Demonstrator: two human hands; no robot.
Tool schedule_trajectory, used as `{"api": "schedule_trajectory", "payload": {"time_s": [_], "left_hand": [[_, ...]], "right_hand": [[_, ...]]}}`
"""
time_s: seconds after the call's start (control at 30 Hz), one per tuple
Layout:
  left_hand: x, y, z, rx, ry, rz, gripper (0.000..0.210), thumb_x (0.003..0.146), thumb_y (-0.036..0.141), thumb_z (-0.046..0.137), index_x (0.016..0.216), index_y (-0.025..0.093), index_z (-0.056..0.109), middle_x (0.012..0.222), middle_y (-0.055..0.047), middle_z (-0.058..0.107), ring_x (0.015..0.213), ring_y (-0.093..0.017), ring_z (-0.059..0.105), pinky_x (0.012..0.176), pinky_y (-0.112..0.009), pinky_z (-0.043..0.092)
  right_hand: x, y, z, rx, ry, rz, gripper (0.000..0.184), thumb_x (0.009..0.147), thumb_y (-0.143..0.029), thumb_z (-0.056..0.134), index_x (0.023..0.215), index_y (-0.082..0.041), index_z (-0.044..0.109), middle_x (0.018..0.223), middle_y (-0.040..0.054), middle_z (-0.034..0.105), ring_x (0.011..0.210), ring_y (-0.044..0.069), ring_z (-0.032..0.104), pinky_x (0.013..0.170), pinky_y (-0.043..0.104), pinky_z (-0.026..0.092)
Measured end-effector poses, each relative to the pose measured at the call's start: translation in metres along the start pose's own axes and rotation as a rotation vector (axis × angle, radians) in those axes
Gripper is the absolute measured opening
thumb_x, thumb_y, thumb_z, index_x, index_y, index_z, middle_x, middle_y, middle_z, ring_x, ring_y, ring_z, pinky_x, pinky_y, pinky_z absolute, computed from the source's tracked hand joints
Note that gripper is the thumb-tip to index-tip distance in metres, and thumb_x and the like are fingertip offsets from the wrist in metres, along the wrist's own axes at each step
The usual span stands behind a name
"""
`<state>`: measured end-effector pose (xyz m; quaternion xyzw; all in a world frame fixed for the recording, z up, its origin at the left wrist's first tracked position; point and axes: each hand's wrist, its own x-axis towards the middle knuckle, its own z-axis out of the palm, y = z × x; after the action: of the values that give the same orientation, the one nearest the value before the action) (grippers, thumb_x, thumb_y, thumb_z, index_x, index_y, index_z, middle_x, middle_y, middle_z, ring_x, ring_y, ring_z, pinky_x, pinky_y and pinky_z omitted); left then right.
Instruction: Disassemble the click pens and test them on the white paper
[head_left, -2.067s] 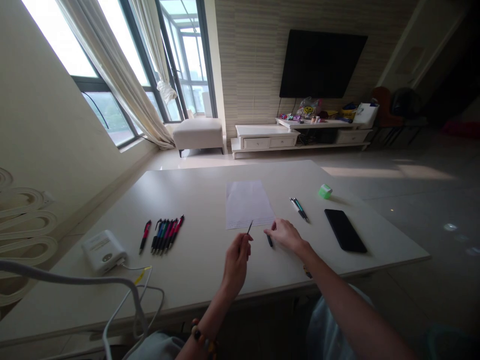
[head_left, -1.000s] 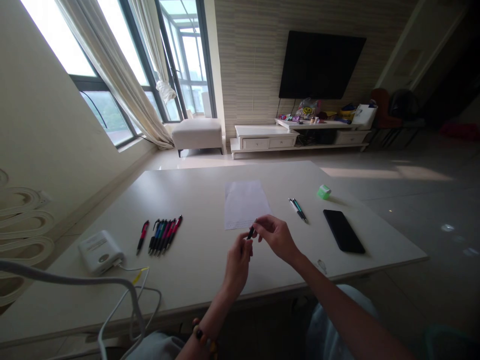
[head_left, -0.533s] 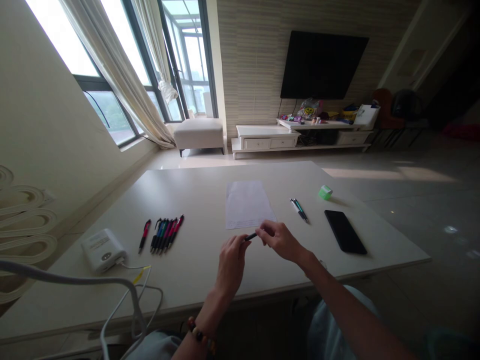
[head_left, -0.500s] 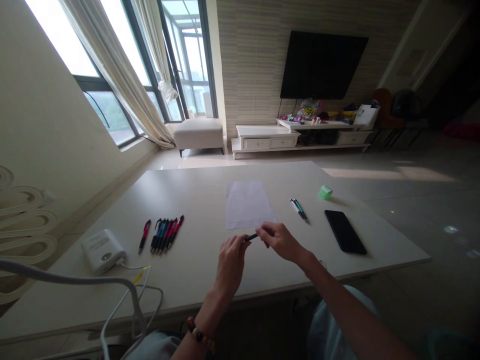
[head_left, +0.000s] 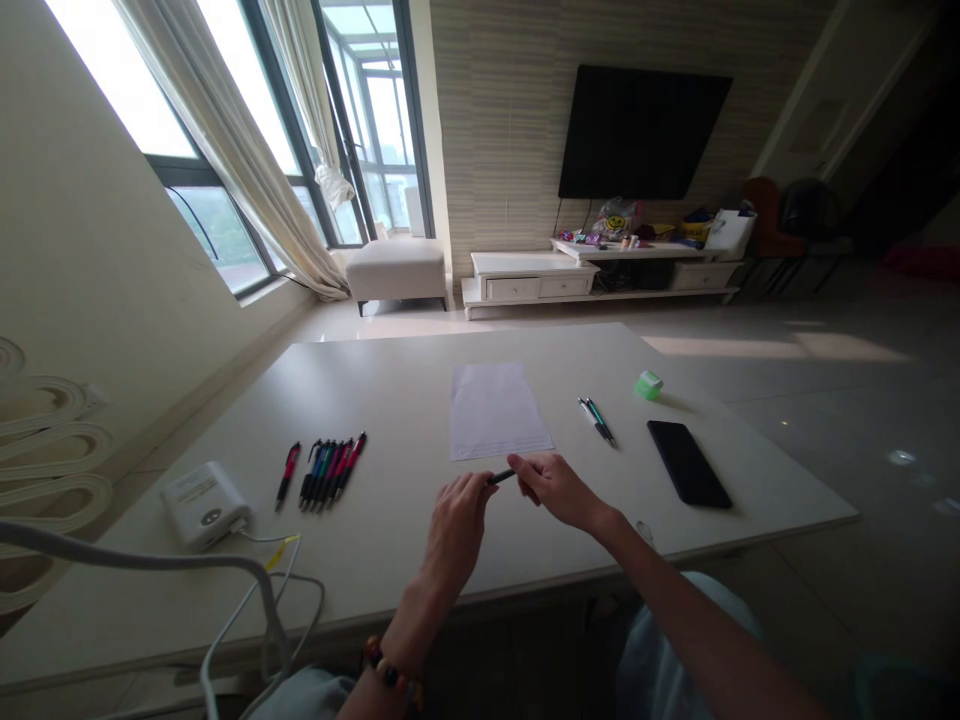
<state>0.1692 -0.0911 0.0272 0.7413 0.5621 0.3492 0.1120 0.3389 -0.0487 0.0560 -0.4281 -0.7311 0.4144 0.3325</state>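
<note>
Between my two hands is a dark pen [head_left: 501,477], held just in front of the near edge of a white sheet of paper [head_left: 495,405]. My left hand [head_left: 457,520] is closed on the pen's left end. The fingers of my right hand [head_left: 551,485] are closed at its other end, and they hide that tip. To the right of the paper lie two pens [head_left: 596,421], one white and one teal, side by side. A row of several coloured pens [head_left: 330,472] rests on the left, with a single red pen [head_left: 288,475] beside it.
On the right are a black phone [head_left: 688,463] and a small green box [head_left: 648,385]. A white power bank [head_left: 206,505] with a looping white cable [head_left: 319,600] occupies the left of the white table [head_left: 405,400]. A low cabinet [head_left: 532,287] stands beyond.
The right thumb and fingers have shifted slightly at their end of the pen. The pen stays between both hands; the objects on the table have not moved.
</note>
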Motion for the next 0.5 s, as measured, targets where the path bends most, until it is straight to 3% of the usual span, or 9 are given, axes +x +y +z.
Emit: {"api": "schedule_trajectory", "payload": {"time_s": [0.1, 0.2, 0.33, 0.5], "left_hand": [[-0.0008, 0.0002, 0.0, 0.007, -0.033, -0.005, 0.018, 0.091, 0.027, 0.04, 0.097, 0.023, 0.056, 0.086, -0.002, 0.064, 0.082, -0.018, 0.057, 0.073, -0.031, 0.04], [-0.0018, 0.0001, 0.0013, 0.018, -0.05, 0.002, 0.016, 0.091, 0.027, 0.042, 0.097, 0.023, 0.056, 0.088, -0.003, 0.064, 0.084, -0.019, 0.057, 0.075, -0.032, 0.04], [-0.002, -0.0003, 0.0031, 0.004, -0.049, -0.017, 0.016, 0.09, 0.025, 0.042, 0.099, 0.023, 0.056, 0.088, -0.003, 0.064, 0.083, -0.018, 0.057, 0.075, -0.033, 0.041], [-0.0019, 0.0008, 0.0019, -0.019, -0.055, -0.013, 0.015, 0.09, 0.025, 0.043, 0.097, 0.023, 0.056, 0.088, -0.003, 0.064, 0.084, -0.018, 0.058, 0.075, -0.032, 0.041]], "right_hand": [[-0.0008, 0.0001, -0.0029, -0.01, 0.005, -0.032, 0.041, 0.088, -0.047, 0.039, 0.061, -0.018, 0.05, 0.055, -0.0028, 0.049, 0.053, 0.011, 0.046, 0.054, 0.022, 0.036], [-0.0019, 0.0018, -0.0025, -0.05, 0.019, 0.001, 0.048, 0.089, -0.048, 0.035, 0.052, -0.018, 0.043, 0.047, -0.0034, 0.041, 0.048, 0.011, 0.042, 0.05, 0.023, 0.034], [-0.0037, 0.0046, 0.0, -0.051, -0.029, -0.008, 0.041, 0.087, -0.047, 0.041, 0.061, -0.018, 0.05, 0.053, -0.003, 0.049, 0.05, 0.011, 0.044, 0.05, 0.022, 0.033], [-0.0049, 0.0047, -0.0009, -0.052, 0.006, 0.022, 0.045, 0.088, -0.047, 0.037, 0.055, -0.018, 0.046, 0.048, -0.0041, 0.042, 0.046, 0.01, 0.039, 0.048, 0.023, 0.032]]}}
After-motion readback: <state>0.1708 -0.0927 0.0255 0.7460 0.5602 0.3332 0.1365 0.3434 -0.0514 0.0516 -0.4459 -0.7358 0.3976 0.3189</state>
